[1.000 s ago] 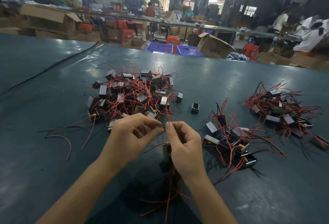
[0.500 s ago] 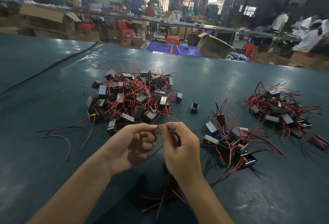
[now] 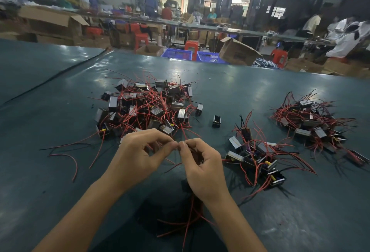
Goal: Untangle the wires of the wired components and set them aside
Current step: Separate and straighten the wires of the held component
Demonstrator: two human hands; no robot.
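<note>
Low in the centre of the frame, red wires trail from under the right hand towards the bottom edge. That hand and the left hand meet fingertip to fingertip at mid-frame. Each pinches the red wires between thumb and forefinger, with the other fingers curled. The part the wires belong to is mostly hidden beneath the right palm.

Both hands hover over a dark green table. Loose wires lie at the left. To the right of the hands sits a small cluster of wired components. Beyond the hands is a large tangled pile, with a single black component just to its right. Another pile lies at the far right.

Past the table edge stand blue crates and a cardboard box.
</note>
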